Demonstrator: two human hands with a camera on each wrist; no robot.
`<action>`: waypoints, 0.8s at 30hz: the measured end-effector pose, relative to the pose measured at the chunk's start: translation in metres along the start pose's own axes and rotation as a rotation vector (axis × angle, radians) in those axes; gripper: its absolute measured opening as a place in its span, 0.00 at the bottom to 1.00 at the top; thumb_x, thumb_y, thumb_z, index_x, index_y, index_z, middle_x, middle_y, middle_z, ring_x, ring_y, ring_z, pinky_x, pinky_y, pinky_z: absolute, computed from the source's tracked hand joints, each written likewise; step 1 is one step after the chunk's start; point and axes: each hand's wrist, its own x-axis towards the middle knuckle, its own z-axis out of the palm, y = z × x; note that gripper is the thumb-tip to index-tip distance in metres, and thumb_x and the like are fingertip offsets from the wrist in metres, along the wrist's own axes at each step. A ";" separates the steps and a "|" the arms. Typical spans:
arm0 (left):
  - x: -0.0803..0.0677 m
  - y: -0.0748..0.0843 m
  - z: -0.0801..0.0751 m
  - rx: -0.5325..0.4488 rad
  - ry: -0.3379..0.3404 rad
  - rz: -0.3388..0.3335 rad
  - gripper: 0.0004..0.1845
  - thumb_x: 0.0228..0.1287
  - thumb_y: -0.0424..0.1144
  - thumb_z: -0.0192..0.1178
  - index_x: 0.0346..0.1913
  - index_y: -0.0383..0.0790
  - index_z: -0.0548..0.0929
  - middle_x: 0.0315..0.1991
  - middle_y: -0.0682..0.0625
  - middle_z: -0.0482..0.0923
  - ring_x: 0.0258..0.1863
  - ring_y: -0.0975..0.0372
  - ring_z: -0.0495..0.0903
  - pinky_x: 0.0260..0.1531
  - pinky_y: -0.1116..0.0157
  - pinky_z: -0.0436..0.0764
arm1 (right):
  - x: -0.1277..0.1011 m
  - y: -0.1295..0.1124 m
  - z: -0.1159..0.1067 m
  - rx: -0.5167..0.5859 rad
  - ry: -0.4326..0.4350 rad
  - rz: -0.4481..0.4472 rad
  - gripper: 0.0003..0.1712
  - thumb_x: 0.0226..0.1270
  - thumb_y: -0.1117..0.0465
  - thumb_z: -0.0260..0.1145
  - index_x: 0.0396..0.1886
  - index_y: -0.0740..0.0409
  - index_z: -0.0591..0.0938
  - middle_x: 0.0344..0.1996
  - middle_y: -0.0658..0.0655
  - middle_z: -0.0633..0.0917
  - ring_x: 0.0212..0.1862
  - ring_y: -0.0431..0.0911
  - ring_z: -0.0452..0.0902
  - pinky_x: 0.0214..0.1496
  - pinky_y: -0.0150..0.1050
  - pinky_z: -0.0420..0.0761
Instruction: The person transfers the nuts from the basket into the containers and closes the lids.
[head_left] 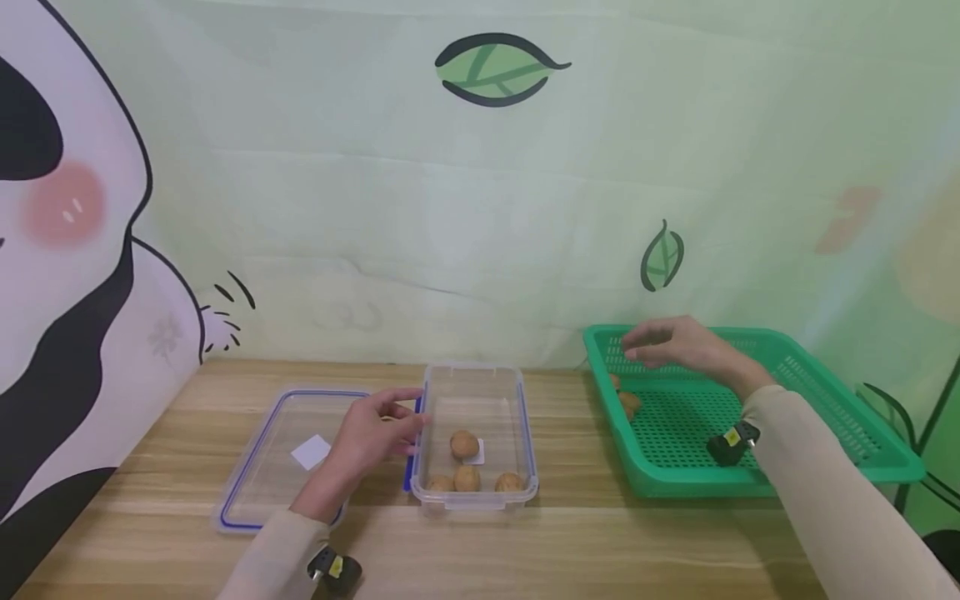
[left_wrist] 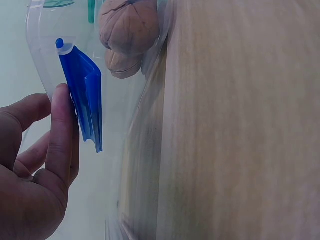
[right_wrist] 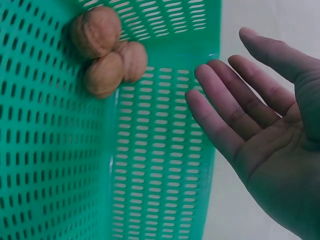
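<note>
My left hand (head_left: 375, 429) is at the left side of a clear plastic container (head_left: 528, 442). In the left wrist view its fairly straight fingers (left_wrist: 61, 125) rest against the wall beside a hanging blue latch (left_wrist: 87, 97). Several walnuts (head_left: 464, 444) lie in the container, most toward its near end. My right hand (head_left: 686, 348) is over the left part of a green plastic basket (head_left: 697, 482), its fingers apart and nothing in the palm. Three walnuts (right_wrist: 102, 75) sit together in the basket's corner in the right wrist view, away from the fingertips.
A clear lid (head_left: 262, 479) with a blue seal and a white label lies left of the container on the wooden table (head_left: 585, 542). A printed cloth (head_left: 360, 225) hangs behind the table. Dark cables (head_left: 933, 417) run past the basket's right end.
</note>
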 end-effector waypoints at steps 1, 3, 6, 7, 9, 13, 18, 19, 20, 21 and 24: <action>0.000 0.000 0.000 0.002 0.000 0.000 0.24 0.71 0.30 0.70 0.68 0.33 0.81 0.45 0.37 0.82 0.34 0.56 0.86 0.35 0.61 0.93 | 0.001 0.002 0.000 0.002 -0.012 0.005 0.32 0.77 0.47 0.70 0.70 0.63 0.79 0.66 0.64 0.82 0.62 0.63 0.82 0.73 0.68 0.72; 0.000 0.000 0.000 0.005 0.001 -0.001 0.24 0.71 0.30 0.70 0.68 0.33 0.81 0.45 0.38 0.82 0.34 0.56 0.86 0.35 0.61 0.93 | 0.003 0.006 0.001 -0.008 -0.034 0.014 0.32 0.77 0.48 0.70 0.70 0.63 0.79 0.65 0.64 0.82 0.62 0.63 0.82 0.72 0.67 0.73; -0.001 0.001 0.000 0.008 0.002 -0.001 0.24 0.72 0.30 0.70 0.68 0.33 0.81 0.45 0.38 0.82 0.34 0.56 0.86 0.35 0.61 0.93 | 0.005 0.012 0.002 -0.029 -0.063 0.032 0.30 0.77 0.49 0.70 0.70 0.62 0.80 0.65 0.63 0.82 0.62 0.62 0.82 0.71 0.66 0.75; -0.001 0.001 0.000 0.009 0.001 -0.001 0.24 0.72 0.30 0.70 0.68 0.33 0.81 0.45 0.38 0.82 0.34 0.56 0.86 0.36 0.60 0.93 | 0.006 0.014 0.002 -0.033 -0.073 0.036 0.30 0.77 0.50 0.70 0.70 0.62 0.80 0.65 0.63 0.82 0.62 0.62 0.82 0.71 0.65 0.76; -0.002 0.001 -0.001 0.012 0.002 -0.002 0.24 0.71 0.31 0.70 0.68 0.34 0.81 0.46 0.38 0.82 0.34 0.56 0.86 0.36 0.60 0.93 | 0.008 0.017 0.004 -0.042 -0.092 0.036 0.29 0.78 0.51 0.69 0.70 0.63 0.80 0.65 0.63 0.82 0.62 0.61 0.82 0.69 0.62 0.79; -0.002 0.002 0.000 0.023 0.003 -0.007 0.24 0.72 0.31 0.70 0.68 0.34 0.81 0.46 0.38 0.82 0.34 0.56 0.86 0.36 0.60 0.93 | 0.010 0.023 0.005 -0.028 -0.125 0.027 0.28 0.78 0.53 0.69 0.69 0.66 0.79 0.64 0.66 0.82 0.61 0.62 0.83 0.66 0.59 0.83; -0.002 0.001 0.001 0.021 0.002 -0.010 0.24 0.72 0.31 0.70 0.68 0.34 0.81 0.46 0.38 0.82 0.34 0.56 0.86 0.36 0.60 0.93 | 0.014 0.031 0.008 -0.071 -0.153 0.040 0.27 0.78 0.54 0.68 0.67 0.66 0.81 0.64 0.66 0.82 0.59 0.59 0.84 0.62 0.56 0.86; -0.002 0.001 0.001 0.019 0.002 -0.010 0.24 0.72 0.31 0.70 0.68 0.34 0.81 0.46 0.38 0.82 0.34 0.56 0.86 0.36 0.60 0.93 | 0.015 0.033 0.009 -0.079 -0.158 0.045 0.26 0.78 0.54 0.68 0.67 0.66 0.81 0.63 0.66 0.83 0.59 0.59 0.84 0.62 0.55 0.86; -0.002 0.001 0.001 0.020 0.001 -0.012 0.24 0.72 0.31 0.70 0.68 0.34 0.81 0.46 0.38 0.82 0.34 0.56 0.86 0.36 0.60 0.93 | 0.015 0.035 0.009 -0.081 -0.161 0.050 0.26 0.77 0.55 0.68 0.66 0.66 0.82 0.63 0.66 0.83 0.58 0.58 0.84 0.61 0.55 0.86; -0.002 0.001 0.001 0.019 0.001 -0.012 0.24 0.72 0.31 0.70 0.68 0.34 0.81 0.46 0.38 0.82 0.34 0.56 0.86 0.36 0.60 0.93 | 0.016 0.037 0.010 -0.086 -0.166 0.051 0.25 0.77 0.55 0.68 0.66 0.66 0.82 0.63 0.66 0.83 0.58 0.58 0.84 0.61 0.55 0.87; -0.001 0.001 0.000 0.019 0.005 -0.013 0.24 0.72 0.31 0.70 0.68 0.34 0.81 0.46 0.38 0.82 0.34 0.56 0.86 0.36 0.60 0.93 | 0.019 0.041 0.012 -0.078 -0.174 0.056 0.25 0.76 0.56 0.69 0.65 0.66 0.82 0.63 0.66 0.83 0.57 0.58 0.84 0.60 0.55 0.87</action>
